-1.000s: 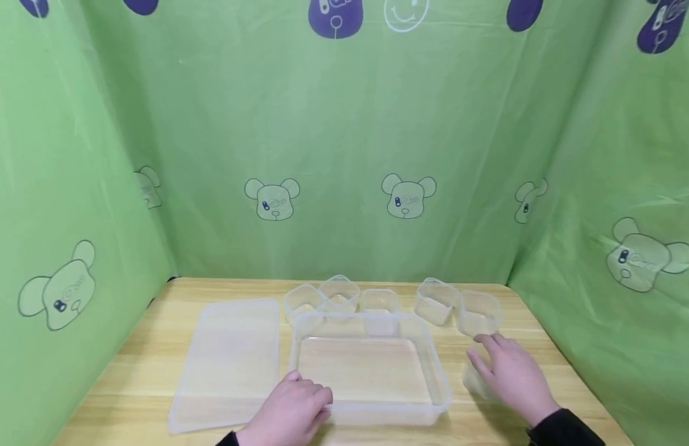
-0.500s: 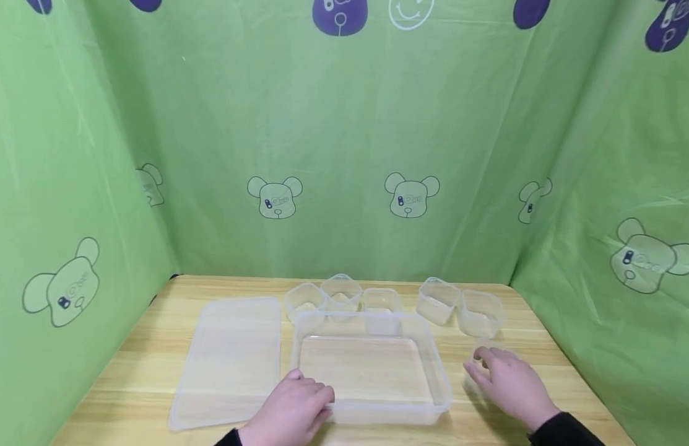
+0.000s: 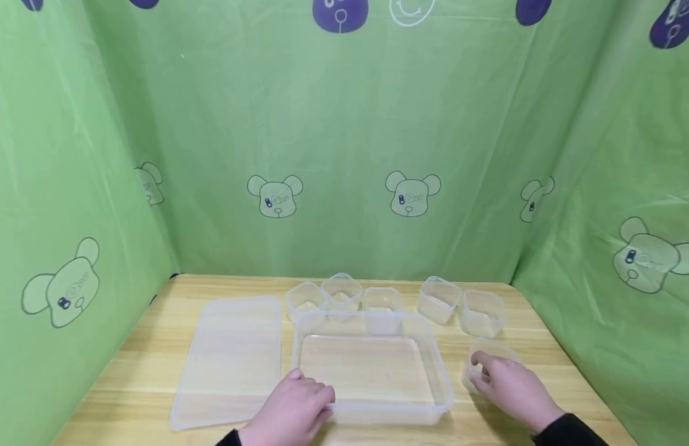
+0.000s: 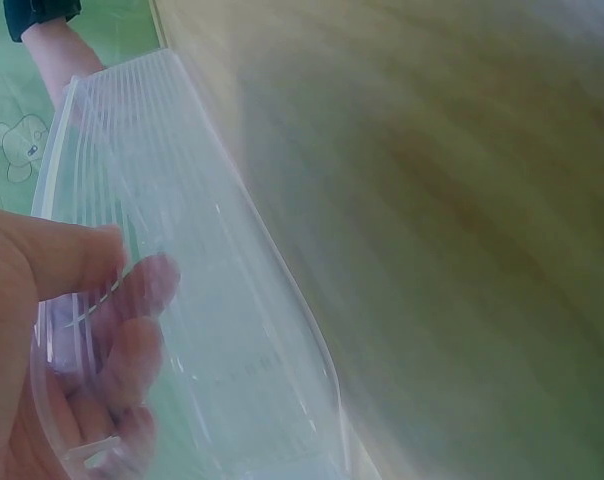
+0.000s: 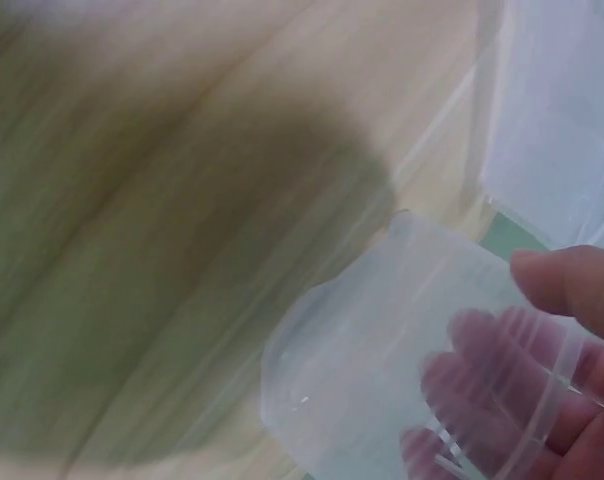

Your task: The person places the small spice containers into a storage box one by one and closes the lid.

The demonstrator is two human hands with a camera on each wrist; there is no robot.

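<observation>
My left hand [image 3: 294, 406] grips the near wall of a large clear plastic box [image 3: 377, 414] at its left front corner. In the left wrist view, the thumb lies on the outer side and the fingers [image 4: 132, 350] show through the wall. Over at the right, my right hand [image 3: 514, 387] holds a small clear plastic container [image 3: 469, 371] at its rim. Through that container's wall [image 5: 352, 350], the right wrist view shows curled fingers, with the thumb [image 5: 562, 280] at the rim. The hand hides much of the container's near side in the head view.
A flat translucent lid [image 3: 229, 359] lies left of the box. Behind the box stand three small containers, one [image 3: 383, 300] close to its back wall. Two more containers [image 3: 482, 313] stand at the back right. Green cloth walls [image 3: 344, 248] border the wooden table [image 3: 138, 371].
My right hand's fingers have curled at the small container's rim, and more of its far edge shows. The left hand keeps its grip on the box. The view has shifted slightly.
</observation>
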